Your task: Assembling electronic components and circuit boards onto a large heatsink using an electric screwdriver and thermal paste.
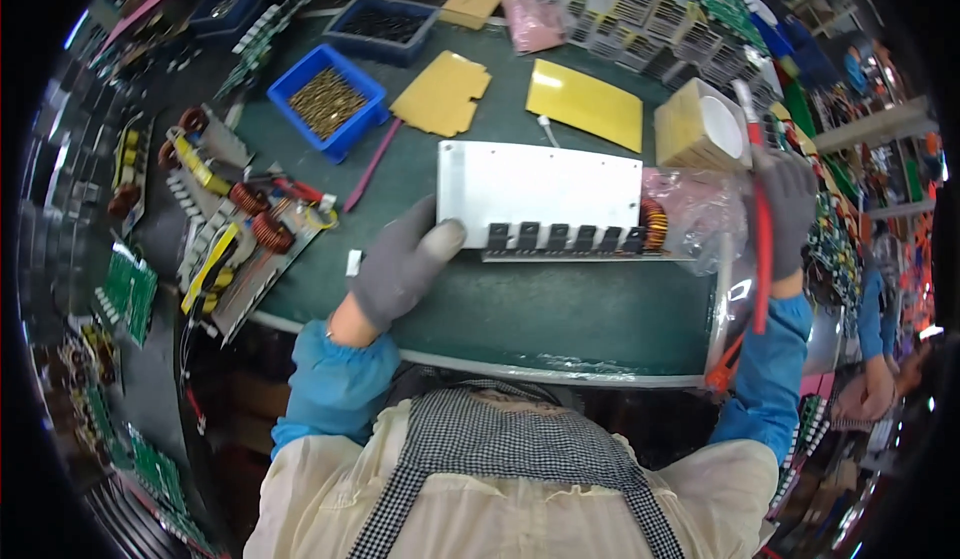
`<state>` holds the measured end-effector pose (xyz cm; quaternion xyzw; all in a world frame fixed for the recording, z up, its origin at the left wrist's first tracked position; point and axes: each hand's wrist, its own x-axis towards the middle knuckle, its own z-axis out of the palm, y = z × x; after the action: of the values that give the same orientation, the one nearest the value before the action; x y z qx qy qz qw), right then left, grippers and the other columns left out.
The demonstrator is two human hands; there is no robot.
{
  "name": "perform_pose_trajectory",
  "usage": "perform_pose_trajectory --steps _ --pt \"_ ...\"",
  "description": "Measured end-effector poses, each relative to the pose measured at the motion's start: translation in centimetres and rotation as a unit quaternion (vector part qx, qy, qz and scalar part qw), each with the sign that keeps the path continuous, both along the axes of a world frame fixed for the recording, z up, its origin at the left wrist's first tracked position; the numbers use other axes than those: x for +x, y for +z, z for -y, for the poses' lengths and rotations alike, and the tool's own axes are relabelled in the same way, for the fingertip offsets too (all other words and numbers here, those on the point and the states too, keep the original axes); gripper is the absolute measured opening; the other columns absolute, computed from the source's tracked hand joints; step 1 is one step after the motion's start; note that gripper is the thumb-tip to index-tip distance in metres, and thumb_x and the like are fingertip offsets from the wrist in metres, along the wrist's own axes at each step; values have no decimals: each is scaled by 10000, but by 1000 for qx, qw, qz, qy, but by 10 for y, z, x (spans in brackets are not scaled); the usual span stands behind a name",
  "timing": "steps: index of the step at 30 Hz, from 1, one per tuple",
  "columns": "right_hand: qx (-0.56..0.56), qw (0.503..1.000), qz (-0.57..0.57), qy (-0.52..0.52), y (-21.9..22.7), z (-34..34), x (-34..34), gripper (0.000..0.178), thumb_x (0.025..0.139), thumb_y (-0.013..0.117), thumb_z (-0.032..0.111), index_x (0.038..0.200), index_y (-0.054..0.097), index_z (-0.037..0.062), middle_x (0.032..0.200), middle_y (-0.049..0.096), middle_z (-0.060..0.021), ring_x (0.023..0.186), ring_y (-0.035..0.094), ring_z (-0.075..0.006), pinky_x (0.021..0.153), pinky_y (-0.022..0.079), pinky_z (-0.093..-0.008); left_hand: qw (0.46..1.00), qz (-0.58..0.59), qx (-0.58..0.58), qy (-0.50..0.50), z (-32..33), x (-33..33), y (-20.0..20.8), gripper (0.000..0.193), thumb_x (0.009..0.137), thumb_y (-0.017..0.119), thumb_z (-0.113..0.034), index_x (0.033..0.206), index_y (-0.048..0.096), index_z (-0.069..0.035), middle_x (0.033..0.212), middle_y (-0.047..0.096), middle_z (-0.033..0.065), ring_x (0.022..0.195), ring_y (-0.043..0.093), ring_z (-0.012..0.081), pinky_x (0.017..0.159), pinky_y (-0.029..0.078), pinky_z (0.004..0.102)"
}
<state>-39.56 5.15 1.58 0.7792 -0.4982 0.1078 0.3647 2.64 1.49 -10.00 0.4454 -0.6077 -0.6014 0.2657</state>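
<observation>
My left hand (400,269), in a grey glove, grips the lower left corner of a white metal heat-sink plate (540,184), thumb on its face. A row of black transistors (557,237) runs along the plate's lower edge, and a copper-wound coil (654,225) shows at its right end. To the right, my right hand (788,204), also gloved, is closed around a long red rod-like tool (762,249) with a pale upper end. The tool stands roughly upright in the picture; its exact kind cannot be made out. Clear plastic wrap (700,214) lies between the plate and this hand.
A blue bin of brass-coloured screws (322,99), a dark bin (382,29) and yellow sheets (585,105) stand farther back on the green table (480,314). A yellowish block with a white round face (700,127) is at right. Wired coil assemblies (250,229) crowd the left.
</observation>
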Motion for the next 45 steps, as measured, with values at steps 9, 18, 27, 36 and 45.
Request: perform_pose_trajectory --steps 9,18,27,36,45 --pt "51 819 553 146 61 -25 113 288 868 723 61 1141 666 -9 1058 697 -106 912 681 -181 819 562 -305 999 49 0 11 3 -4 1 720 932 528 -596 1168 581 81 925 657 211 894 627 276 835 473 395" --pt "289 809 479 182 56 13 195 236 892 710 130 1061 647 -22 951 660 -53 825 607 -97 695 485 -239 999 20 -18 17 4 -6 -8 756 908 531 -643 1105 592 84 850 639 205 828 617 281 784 474 395" --pt "284 846 417 170 46 25 208 245 919 706 210 1049 645 12 904 657 -37 824 607 -89 693 493 -252 998 -5 -50 31 2 -8 -8 799 882 541 -696 1088 602 74 867 652 195 828 626 277 780 486 396" --pt "321 849 392 147 53 25 205 197 922 695 173 1033 634 23 901 634 -25 811 594 -74 683 484 -239 998 -1 -50 31 4 -8 -10 787 887 545 -680 1078 599 81 863 650 207 824 633 276 770 486 402" --pt "294 874 369 119 55 20 176 178 899 691 192 969 656 32 820 648 -59 753 619 -133 669 492 -283 999 -4 -37 16 4 -7 -11 798 908 527 -659 1181 587 89 940 668 225 883 631 289 838 476 404"
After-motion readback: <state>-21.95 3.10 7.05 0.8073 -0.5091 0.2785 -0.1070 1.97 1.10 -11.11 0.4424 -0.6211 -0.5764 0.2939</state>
